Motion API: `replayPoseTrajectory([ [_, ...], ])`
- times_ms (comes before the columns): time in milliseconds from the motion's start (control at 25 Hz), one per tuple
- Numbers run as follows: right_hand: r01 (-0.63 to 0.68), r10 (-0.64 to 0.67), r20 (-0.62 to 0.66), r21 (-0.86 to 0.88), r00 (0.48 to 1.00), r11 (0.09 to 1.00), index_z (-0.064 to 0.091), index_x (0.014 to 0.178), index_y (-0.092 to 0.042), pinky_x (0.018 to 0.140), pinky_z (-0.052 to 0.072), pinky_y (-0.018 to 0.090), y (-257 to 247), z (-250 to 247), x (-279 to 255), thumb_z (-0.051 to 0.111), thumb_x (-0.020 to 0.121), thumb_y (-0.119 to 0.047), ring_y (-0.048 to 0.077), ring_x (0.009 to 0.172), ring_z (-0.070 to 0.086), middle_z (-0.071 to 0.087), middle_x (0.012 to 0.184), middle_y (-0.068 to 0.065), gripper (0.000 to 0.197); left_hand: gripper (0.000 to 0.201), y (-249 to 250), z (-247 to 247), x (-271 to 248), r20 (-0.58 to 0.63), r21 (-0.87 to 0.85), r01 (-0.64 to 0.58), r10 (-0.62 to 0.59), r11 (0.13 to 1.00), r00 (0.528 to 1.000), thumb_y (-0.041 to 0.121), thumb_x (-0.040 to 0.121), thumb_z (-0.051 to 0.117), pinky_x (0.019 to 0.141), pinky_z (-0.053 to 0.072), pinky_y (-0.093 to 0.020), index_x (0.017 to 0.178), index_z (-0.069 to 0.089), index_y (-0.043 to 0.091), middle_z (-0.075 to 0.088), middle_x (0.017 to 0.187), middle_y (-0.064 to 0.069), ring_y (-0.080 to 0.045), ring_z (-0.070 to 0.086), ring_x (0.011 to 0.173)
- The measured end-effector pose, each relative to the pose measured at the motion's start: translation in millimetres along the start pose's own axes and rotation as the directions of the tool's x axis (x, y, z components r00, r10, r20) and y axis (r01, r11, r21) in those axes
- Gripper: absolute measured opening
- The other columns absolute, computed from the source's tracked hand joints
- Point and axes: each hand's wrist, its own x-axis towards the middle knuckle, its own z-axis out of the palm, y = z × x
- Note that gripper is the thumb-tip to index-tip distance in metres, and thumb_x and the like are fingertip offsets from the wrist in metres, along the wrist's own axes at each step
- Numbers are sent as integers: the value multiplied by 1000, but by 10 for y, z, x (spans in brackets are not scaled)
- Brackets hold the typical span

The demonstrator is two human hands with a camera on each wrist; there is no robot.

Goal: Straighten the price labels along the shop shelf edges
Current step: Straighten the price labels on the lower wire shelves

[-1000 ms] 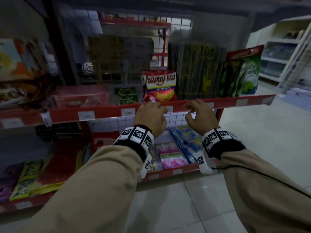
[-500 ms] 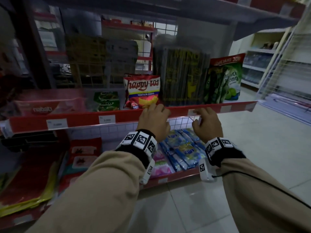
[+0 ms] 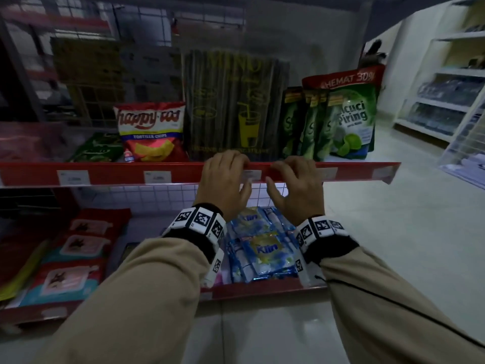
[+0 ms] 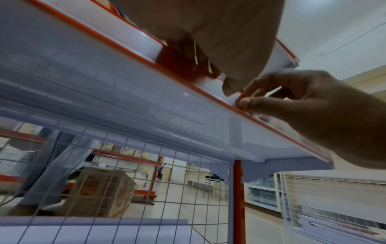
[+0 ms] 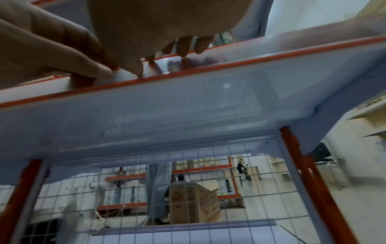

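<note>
1. Left hand (image 3: 225,185) on red shelf edge strip (image 3: 183,173), fingers curled over top lip, thumb below; grip closed on the strip at left end of a white price label (image 3: 252,175).
2. Right hand (image 3: 296,187) just beside, same pose; grip closed on the strip, right of that label.
3. Label seated in the strip between both hands, partly hidden by left fingers; tilt not readable.
4. Left wrist view: right thumb and forefinger pinching strip's lower lip (image 4: 246,102).
5. More labels along the strip: two at left (image 3: 74,177) (image 3: 157,177), others right of right hand (image 3: 329,173).
6. Above the strip: Happy Tos chip bag (image 3: 151,131), dark straw packs (image 3: 231,106), green dish-soap pouches (image 3: 349,116).
7. Lower shelf: blue Klin sachets (image 3: 262,250).
</note>
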Motion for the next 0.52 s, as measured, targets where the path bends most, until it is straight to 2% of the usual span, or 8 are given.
replayPoseTrajectory([
  [120,-48,47,13,30,999,998,63,96,-11,77,41,40,6,25,76,64,79,-38,33,90,50,55,98,14,32,35,81,118,-14,-45,56,46,-43,997,998,26,84,61,91,36,-40,112,56,7,56,111,-11,-30,51,100],
  [240,-79,78,75,10,994,997,57,87,-16,78,35,40,-2,4,169,61,76,-45,29,90,44,52,95,8,32,36,124,163,-29,-58,118,53,-46,992,997,23,82,62,91,37,-43,113,56,8,55,114,-12,-32,50,104],
  [360,-52,50,124,13,991,999,52,84,-17,77,30,39,30,-27,222,57,76,-46,27,86,43,49,88,4,31,37,171,173,-31,-69,194,68,-56,979,996,22,81,63,92,38,-45,115,58,9,55,117,-13,-33,47,110],
  [520,-1,-14,154,97,988,995,52,87,-15,75,35,40,100,-50,232,56,77,-41,28,84,44,49,86,5,28,35,225,142,-19,-94,253,104,-83,962,992,20,79,66,83,43,-45,112,61,9,55,111,-14,-30,43,105],
])
